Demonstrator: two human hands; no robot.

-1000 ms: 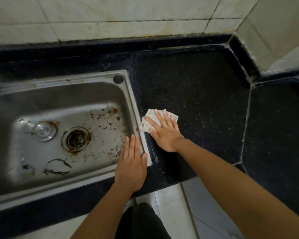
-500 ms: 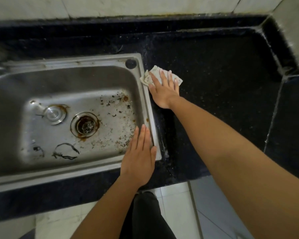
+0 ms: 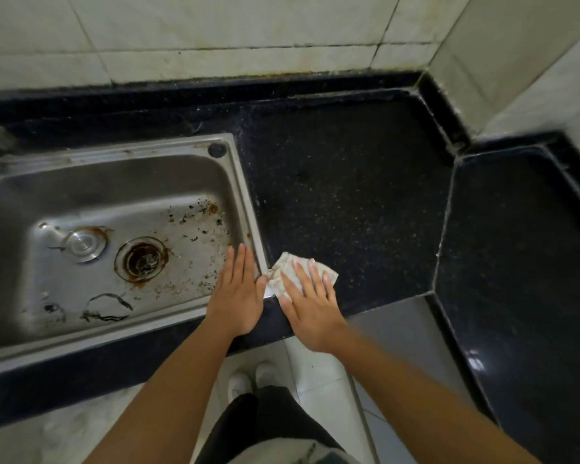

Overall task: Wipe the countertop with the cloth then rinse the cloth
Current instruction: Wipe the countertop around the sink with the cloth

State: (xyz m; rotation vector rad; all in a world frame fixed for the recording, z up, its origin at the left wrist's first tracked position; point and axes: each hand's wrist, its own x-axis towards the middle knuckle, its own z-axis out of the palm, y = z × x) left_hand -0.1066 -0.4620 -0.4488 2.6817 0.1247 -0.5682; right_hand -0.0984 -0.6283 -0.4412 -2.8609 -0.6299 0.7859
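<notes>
Cloth (image 3: 300, 271) pressed to countertop (image 3: 349, 195) by flat right hand (image 3: 310, 306), just right of sink (image 3: 245, 182), near corner. Left hand (image 3: 236, 296) laid flat on rim, nothing held. Wiping judged underway; rinse not begun.

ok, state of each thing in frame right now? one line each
cloth: crumpled, on the countertop by the sink's near right corner
right hand: fingers straight, pressing the cloth
left hand: flat on the sink's right rim, holds nothing
countertop: pale specks; wet or dry unclear
sink: no standing water, rust stains and debris inside
drain: unplugged, rust-ringed
stopper: out, lying left of the drain
</notes>
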